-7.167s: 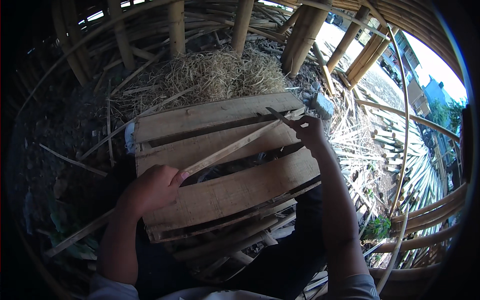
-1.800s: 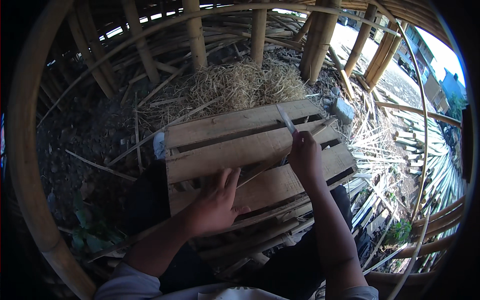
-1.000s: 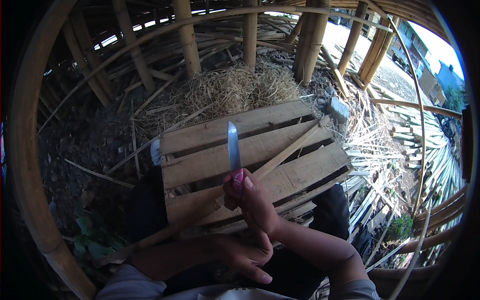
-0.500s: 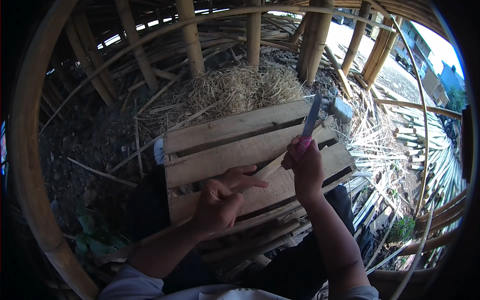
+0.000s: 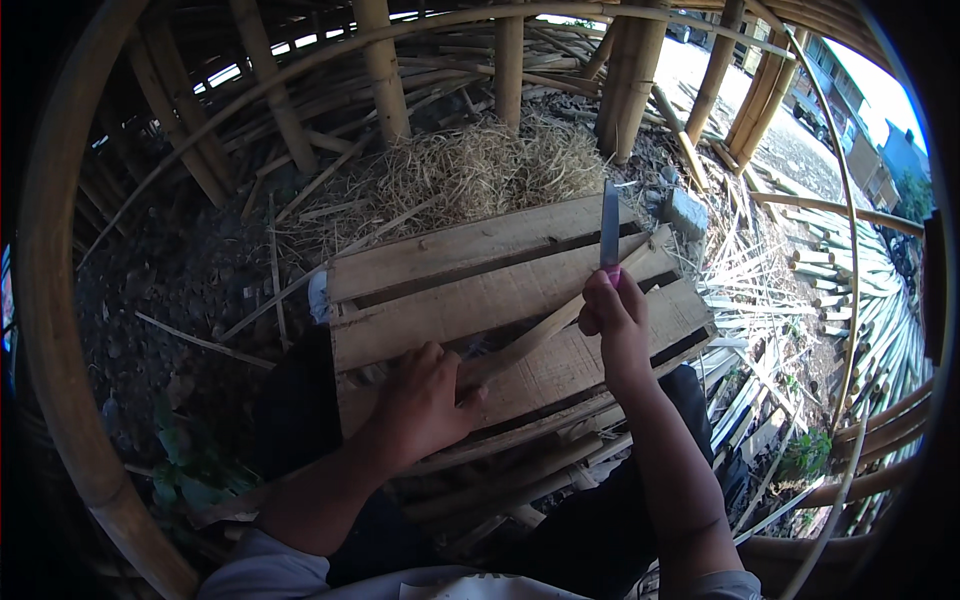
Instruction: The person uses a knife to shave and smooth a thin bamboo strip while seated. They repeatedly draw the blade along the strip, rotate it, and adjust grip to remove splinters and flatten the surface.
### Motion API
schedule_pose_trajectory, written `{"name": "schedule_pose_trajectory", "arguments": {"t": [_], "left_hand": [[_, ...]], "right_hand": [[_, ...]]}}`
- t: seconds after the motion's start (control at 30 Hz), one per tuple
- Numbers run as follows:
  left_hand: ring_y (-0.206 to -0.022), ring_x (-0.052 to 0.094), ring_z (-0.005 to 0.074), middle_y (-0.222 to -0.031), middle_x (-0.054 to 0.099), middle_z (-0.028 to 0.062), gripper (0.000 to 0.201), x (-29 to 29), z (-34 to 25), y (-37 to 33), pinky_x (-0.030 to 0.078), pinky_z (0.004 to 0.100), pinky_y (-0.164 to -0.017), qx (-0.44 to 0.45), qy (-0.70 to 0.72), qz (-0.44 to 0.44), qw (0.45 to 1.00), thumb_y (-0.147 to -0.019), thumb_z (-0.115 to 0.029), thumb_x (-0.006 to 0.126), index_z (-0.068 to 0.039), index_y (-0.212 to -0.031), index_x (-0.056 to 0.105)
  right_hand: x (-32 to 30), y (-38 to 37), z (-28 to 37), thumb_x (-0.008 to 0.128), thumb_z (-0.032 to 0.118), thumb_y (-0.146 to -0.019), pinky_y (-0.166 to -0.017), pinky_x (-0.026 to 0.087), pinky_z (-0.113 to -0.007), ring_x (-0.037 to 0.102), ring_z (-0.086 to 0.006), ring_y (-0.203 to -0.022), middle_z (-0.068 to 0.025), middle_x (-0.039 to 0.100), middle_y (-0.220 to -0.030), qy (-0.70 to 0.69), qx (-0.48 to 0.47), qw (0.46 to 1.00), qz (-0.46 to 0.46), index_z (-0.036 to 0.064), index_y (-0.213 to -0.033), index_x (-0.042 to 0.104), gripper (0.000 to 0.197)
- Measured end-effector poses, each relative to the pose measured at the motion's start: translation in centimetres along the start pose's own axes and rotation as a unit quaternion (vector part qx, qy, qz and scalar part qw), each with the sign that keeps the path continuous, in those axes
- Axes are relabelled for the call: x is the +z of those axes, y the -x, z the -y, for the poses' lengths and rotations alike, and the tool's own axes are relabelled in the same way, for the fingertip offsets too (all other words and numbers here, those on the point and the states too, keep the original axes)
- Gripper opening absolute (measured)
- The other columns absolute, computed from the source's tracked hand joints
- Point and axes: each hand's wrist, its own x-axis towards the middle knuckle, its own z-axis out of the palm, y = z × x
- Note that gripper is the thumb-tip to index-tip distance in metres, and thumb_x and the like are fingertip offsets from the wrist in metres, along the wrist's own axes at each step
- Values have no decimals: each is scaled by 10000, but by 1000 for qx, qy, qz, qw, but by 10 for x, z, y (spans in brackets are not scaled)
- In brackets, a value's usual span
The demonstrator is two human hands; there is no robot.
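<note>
A slatted wooden bench top (image 5: 420, 255) lies in front of me. Across its boards runs a pale, flat bamboo strip (image 5: 535, 337), slanting from near left to far right. My left hand (image 5: 420, 400) is curled around the strip's near end, thumb on the right side, and its fingers partly hide that end. In my right hand (image 5: 617, 315), held over the right part of the boards, is a knife (image 5: 610, 230) with a pink handle. Its blade points away from me, nearly straight up in the picture. The strip passes behind the right hand.
Beyond the bench lies a heap of dry shavings (image 5: 490, 165) below upright bamboo posts (image 5: 507, 75). A grey block (image 5: 686, 214) sits by the far right corner. Cut bamboo poles (image 5: 865, 300) and pale slivers cover the ground to the right. A thick bent bamboo pole (image 5: 65, 250) curves along the left.
My left hand's outstretched fingers have closed around the strip's near end. The knife has swung to a more upright angle, its tip moving left, and my right hand has turned slightly.
</note>
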Motion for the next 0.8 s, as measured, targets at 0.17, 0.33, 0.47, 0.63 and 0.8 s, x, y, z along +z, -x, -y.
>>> {"name": "schedule_pose_trajectory", "arguments": {"t": [0.17,0.33,0.47,0.63,0.8], "left_hand": [[-1072,643,399,-1086,650,214,296,4,8,5,503,487,-960,20,9,37,999,-926,-208,737,29,-1090,670],[-995,672,425,-1011,677,236,233,-2,4,1,525,519,-890,-16,-38,67,997,-983,-210,659,17,-1031,637],[-849,703,435,-872,695,234,233,-7,9,0,549,531,-758,21,-64,33,997,-1052,-198,551,0,-938,597],[-796,723,420,-799,704,235,291,-4,-2,-5,572,514,-756,1,-29,87,996,-1077,-230,516,2,-936,619],[-803,725,425,-828,711,247,328,-9,-7,-3,582,519,-761,-14,-3,118,993,-1084,-252,497,5,-948,649]], "right_hand": [[-14,-15,-10,604,199,-1065,-617,401,-274,487,-67,-688,26,557,-807,128,-13,989,-66,3,-1028,606,200],[-28,-14,6,585,194,-1063,-610,429,-321,519,-111,-640,-77,604,-695,337,-7,941,-20,-38,-949,669,272],[-25,-8,16,574,190,-1057,-631,484,-386,641,-230,-636,-206,654,-694,412,-89,907,16,-55,-934,704,303],[-38,-30,0,611,269,-1033,-720,533,-488,705,-451,-808,-294,689,-796,506,29,862,-28,-90,-861,696,407],[-56,-46,-1,643,320,-1005,-739,540,-527,692,-499,-822,-325,683,-804,570,104,814,-49,-105,-799,686,474]]}}
